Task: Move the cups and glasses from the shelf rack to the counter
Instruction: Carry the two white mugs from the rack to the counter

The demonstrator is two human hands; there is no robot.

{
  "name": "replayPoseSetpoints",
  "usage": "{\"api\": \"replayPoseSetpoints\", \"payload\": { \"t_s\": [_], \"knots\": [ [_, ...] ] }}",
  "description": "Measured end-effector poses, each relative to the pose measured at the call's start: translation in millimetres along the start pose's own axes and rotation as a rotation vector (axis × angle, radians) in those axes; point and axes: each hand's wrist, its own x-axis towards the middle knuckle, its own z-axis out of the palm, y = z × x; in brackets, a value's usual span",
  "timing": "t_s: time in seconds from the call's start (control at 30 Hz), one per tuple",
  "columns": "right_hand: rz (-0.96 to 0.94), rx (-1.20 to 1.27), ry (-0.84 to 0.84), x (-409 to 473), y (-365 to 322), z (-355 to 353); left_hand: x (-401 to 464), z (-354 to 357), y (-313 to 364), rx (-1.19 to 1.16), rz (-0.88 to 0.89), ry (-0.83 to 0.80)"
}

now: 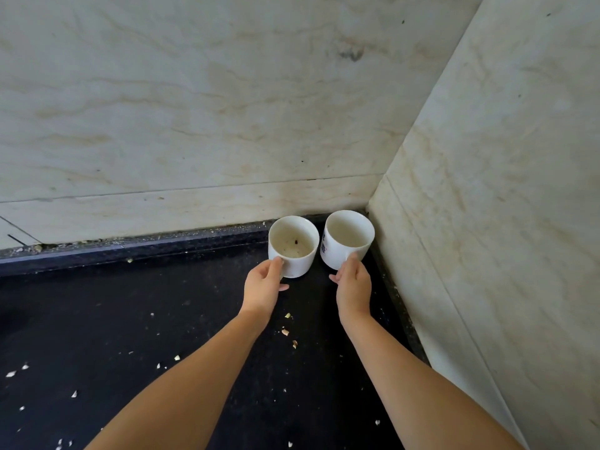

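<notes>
1. Cups are sitting upright on the dark counter [162, 319], in the corner where the two marble walls [227, 108] are meeting.
2. Left cup [293, 245] is showing dark specks inside; the left hand [261, 287] is gripping it at its near side, fingers curled.
3. Right cup [348, 238], bearing blue print, is standing just beside the side wall; the right hand [354, 287] is holding it at its near side.
4. Pale crumbs [285, 332] are lying scattered over the counter.

Can't see either cup handle, both buried under the left hand [262, 285] and right hand [354, 285]. Blue print on right cup [346, 239] too small to read.
</notes>
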Motion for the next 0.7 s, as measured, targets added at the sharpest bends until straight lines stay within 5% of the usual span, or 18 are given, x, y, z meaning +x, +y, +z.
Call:
{"api": "replayPoseSetpoints", "payload": {
  "t_s": [0.47,0.7],
  "knots": [
    [0.131,-0.216,-0.012,3.0,-18.2,-15.8,-0.9,-17.5,16.0,0.294,-0.084,-0.03],
    [-0.272,-0.701,0.002,-30.3,-76.4,-46.7,-35.4,-53.8,65.5,0.738,0.198,0.116]
  ]
}}
